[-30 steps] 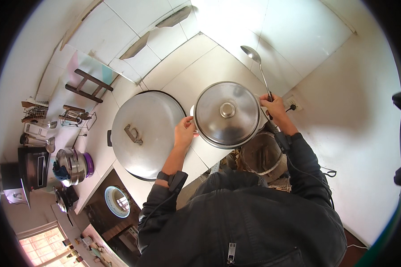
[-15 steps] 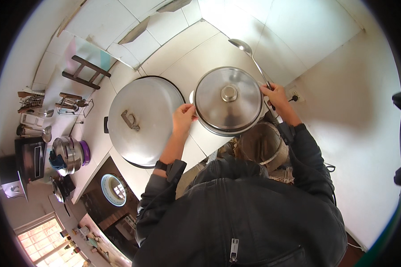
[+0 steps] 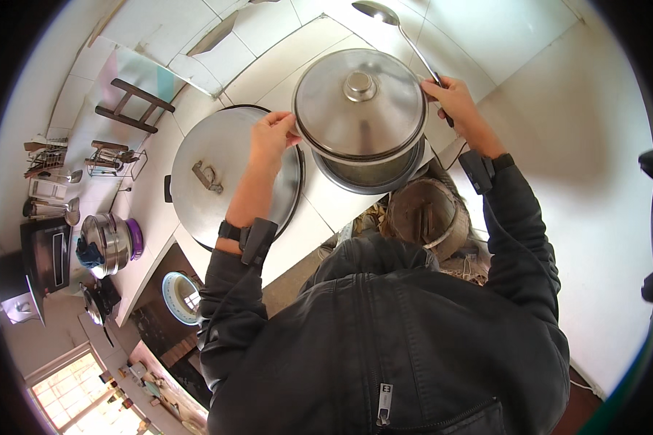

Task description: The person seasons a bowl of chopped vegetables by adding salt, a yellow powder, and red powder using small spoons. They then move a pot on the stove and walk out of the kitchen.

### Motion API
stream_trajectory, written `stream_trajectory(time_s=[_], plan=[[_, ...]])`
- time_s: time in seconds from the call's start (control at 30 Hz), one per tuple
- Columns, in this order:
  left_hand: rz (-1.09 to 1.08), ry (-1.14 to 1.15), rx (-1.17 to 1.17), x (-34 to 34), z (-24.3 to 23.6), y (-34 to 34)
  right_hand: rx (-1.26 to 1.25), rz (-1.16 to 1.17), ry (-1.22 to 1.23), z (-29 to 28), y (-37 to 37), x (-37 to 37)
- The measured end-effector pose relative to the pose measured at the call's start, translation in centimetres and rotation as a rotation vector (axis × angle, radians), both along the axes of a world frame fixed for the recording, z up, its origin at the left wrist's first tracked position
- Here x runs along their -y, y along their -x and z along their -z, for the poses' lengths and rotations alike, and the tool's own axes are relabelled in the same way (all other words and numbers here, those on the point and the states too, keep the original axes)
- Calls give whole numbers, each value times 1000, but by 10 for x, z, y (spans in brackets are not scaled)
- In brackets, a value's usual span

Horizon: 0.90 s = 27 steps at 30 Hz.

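Far left of the hands, a steel cooker (image 3: 109, 243) is seen on the counter (image 3: 308, 235). A large flat lid (image 3: 210, 177) lies just left of the left hand (image 3: 272, 138), which is clasped on the rim of a lidded steel pot (image 3: 360, 116). The pot is held raised between both hands. At its right rim, the right hand (image 3: 457, 101) is clenched around a ladle (image 3: 399, 32).

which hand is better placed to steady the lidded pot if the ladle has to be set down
Left. The left hand grips the rim of the steel pot and holds nothing else. The right hand is on the far rim but also holds the ladle handle, so it is busier.
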<state>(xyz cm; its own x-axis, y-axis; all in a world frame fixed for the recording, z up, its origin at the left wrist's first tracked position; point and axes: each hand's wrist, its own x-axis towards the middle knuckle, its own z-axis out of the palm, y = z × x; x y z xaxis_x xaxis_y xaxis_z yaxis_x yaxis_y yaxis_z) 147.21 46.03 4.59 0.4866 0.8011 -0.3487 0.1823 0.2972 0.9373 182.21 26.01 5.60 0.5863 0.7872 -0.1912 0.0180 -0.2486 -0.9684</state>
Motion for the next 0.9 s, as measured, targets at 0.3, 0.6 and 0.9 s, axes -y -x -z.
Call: stream_trajectory(time_s=[0.3, 0.6, 0.9], plan=[[-35, -55, -71, -1, -39, -5, 85, -18, 58, -24, -4, -2], [61, -216, -236, 5, -63, 0, 171, -43, 160, -49, 9, 17], [32, -273, -177, 0, -72, -7, 160, -31, 163, -54, -1, 18]])
